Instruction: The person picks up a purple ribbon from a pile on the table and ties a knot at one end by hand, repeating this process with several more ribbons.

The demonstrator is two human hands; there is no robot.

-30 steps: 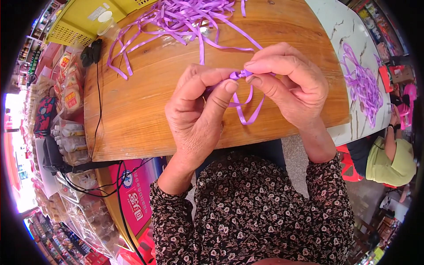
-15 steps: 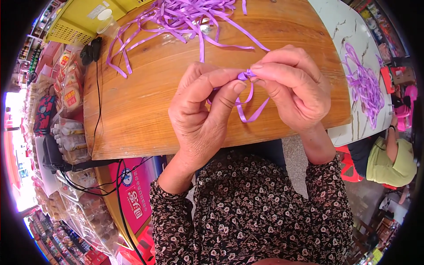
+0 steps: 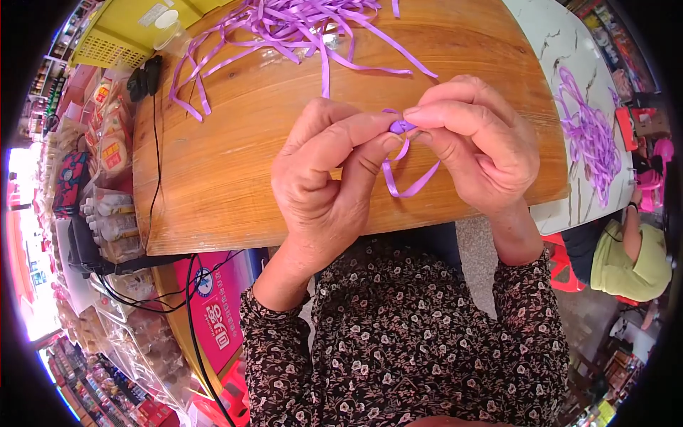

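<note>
Between my two hands is a narrow purple satin ribbon (image 3: pixel 403 127), folded or knotted into a small bunch, with a loose loop hanging below it. My left hand (image 3: pixel 329 171) pinches the bunch from the left between thumb and index finger. From the right, my right hand (image 3: pixel 482 146) grips the same ribbon with its thumb and fingertips. Both hands are raised over the near part of the wooden table (image 3: pixel 235 178). The fingertips partly hide how the ribbon is folded.
A heap of purple ribbons (image 3: pixel 306 25) lies at the table's far side, near a yellow basket (image 3: pixel 117 43) and a clear plastic cup (image 3: pixel 171 35). More ribbons (image 3: pixel 590 139) lie on the white marbled table (image 3: pixel 544 43) at right. A black cable (image 3: pixel 158 164) crosses the left edge. Another person (image 3: pixel 629 260) sits at right.
The ribbon bunch between my fingertips has turned and looks tighter, and the hanging loop has shifted slightly. My hands stay in nearly the same place, both still pinching.
</note>
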